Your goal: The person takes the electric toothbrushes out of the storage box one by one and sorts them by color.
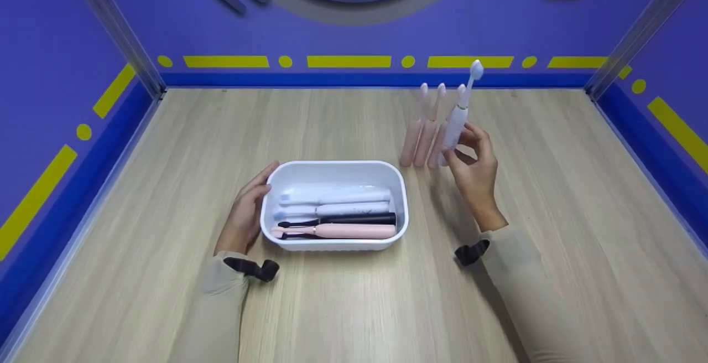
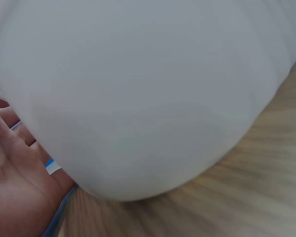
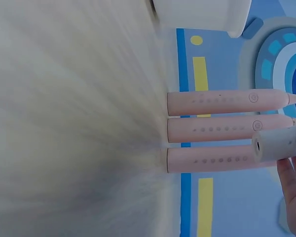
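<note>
My right hand (image 1: 477, 172) pinches a white electric toothbrush (image 1: 454, 125) by its lower handle, tilted with its brush head up. In the right wrist view, the base of the white toothbrush (image 3: 278, 144) is off the table, in front of a pink toothbrush. Three pink electric toothbrushes (image 1: 410, 143) stand upright in a row just left of it. My left hand (image 1: 246, 213) rests against the left side of a white plastic bin (image 1: 334, 245), fingers fairly straight along it. White, black and pink toothbrushes (image 1: 354, 231) lie in the bin, brush heads to the left.
The wood-grain table (image 1: 166, 230) is bordered by blue panels (image 1: 343, 42) with yellow markings at the back and both sides. Metal posts (image 1: 636, 31) stand at the back corners. The bin sits near the middle, front-left of the upright toothbrushes.
</note>
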Action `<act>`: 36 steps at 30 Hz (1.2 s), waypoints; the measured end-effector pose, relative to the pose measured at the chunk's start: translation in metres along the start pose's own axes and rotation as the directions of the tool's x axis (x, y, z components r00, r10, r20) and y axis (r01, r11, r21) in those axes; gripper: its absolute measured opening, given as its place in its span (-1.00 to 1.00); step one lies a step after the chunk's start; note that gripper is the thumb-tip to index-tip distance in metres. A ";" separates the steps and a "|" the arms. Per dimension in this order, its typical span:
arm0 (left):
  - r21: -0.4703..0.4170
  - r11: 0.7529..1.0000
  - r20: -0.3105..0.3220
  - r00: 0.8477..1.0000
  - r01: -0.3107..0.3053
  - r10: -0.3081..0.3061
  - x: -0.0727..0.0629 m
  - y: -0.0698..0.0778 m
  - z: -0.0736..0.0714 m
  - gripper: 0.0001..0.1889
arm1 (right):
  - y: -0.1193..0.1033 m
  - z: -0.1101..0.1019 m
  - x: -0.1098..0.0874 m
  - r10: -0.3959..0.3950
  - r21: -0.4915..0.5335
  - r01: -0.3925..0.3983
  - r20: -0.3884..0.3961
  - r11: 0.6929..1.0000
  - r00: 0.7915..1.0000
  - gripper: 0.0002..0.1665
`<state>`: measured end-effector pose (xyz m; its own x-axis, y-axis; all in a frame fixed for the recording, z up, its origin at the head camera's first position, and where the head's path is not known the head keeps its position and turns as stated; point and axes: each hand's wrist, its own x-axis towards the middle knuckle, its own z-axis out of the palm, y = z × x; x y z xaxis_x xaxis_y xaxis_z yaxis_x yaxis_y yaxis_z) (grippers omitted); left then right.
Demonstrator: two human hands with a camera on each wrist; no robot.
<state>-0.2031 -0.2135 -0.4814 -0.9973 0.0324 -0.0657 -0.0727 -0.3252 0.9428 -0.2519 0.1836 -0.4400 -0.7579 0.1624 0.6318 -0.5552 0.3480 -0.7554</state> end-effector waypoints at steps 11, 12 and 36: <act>0.002 1.000 -0.003 1.000 0.017 -0.017 0.001 0.001 0.000 -0.45 | 0.004 -0.003 -0.003 0.040 -0.017 -0.040 0.025 0.999 0.999 -0.36; 0.001 1.000 -0.001 1.000 0.016 -0.016 0.000 0.001 0.000 -0.45 | 0.004 -0.003 -0.003 0.043 -0.020 -0.043 0.027 0.999 0.999 -0.35; -0.005 1.000 0.010 1.000 0.023 -0.023 0.000 0.002 0.001 -0.44 | -0.023 -0.001 -0.009 0.092 -0.034 -0.089 0.112 0.995 0.989 -0.36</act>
<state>-0.2029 -0.2135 -0.4794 -0.9952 0.0490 -0.0844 -0.0958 -0.3294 0.9393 -0.2326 0.1751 -0.4282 -0.8393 0.0894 0.5363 -0.4739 0.3632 -0.8022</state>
